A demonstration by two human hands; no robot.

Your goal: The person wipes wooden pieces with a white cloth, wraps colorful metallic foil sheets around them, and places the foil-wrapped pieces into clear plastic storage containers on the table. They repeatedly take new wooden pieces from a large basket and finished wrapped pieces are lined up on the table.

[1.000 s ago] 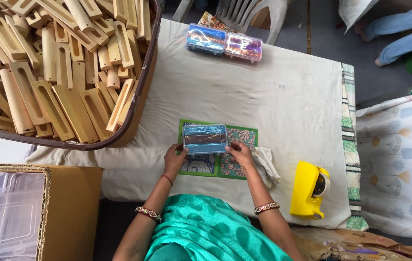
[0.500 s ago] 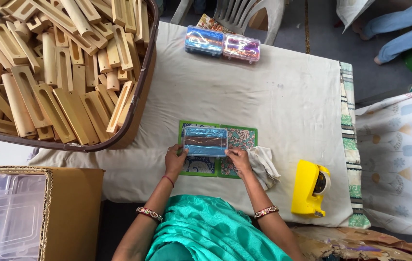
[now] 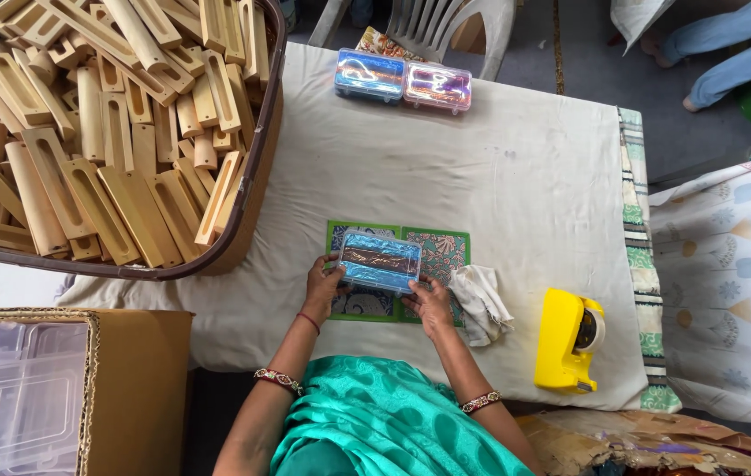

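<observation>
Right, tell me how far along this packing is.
Two filled clear boxes sit finished at the table's far edge. In hand: a third box, lined in blue, held at its near corners by the left hand and right hand over the green mat. Left: the basket is heaped with wooden pieces, and empty clear boxes wait in the carton.
</observation>
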